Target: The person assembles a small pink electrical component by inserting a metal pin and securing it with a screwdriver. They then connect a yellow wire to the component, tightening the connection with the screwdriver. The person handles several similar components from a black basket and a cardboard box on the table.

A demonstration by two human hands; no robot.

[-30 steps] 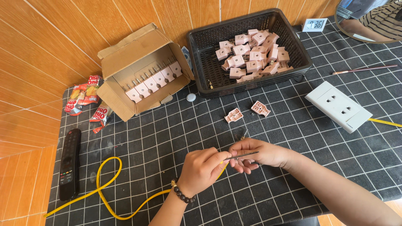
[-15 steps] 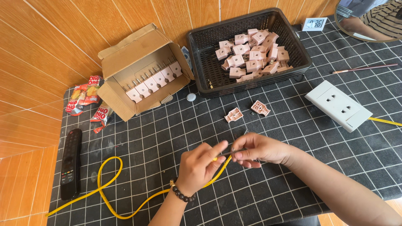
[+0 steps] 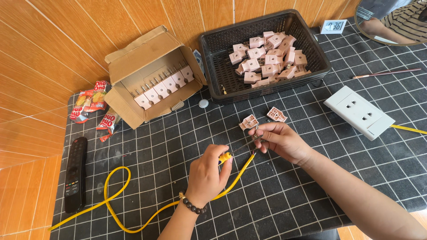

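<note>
Left hand point(image 3: 207, 175) closed around yellow cable point(image 3: 116, 212) near stripped end, thumb and fingers pinching sheath. Right hand point(image 3: 280, 141) just up-right of left hand, fingertips pinched on bare wire strands point(image 3: 243, 145). Strands run slantwise, low-left to high-right, spanning both hands. Pink plug halves point(image 3: 262, 118) lie just beyond right hand, nearer it than left. Rest of cable loops away left of left hand. Basket point(image 3: 218, 46) of plugs well beyond.

Yellow cable point(image 3: 116, 201); black worktop point(image 3: 311, 186) with white grid lines; black mesh basket point(image 3: 213, 66) of pale pink plug parts point(image 3: 267, 60); brown cardboard box point(image 3: 133, 58); white socket plate point(image 3: 358, 112); black remote point(image 3: 74, 174); red-and-yellow snack packets point(image 3: 89, 101); orange wood-grain wall point(image 3: 53, 35).
</note>
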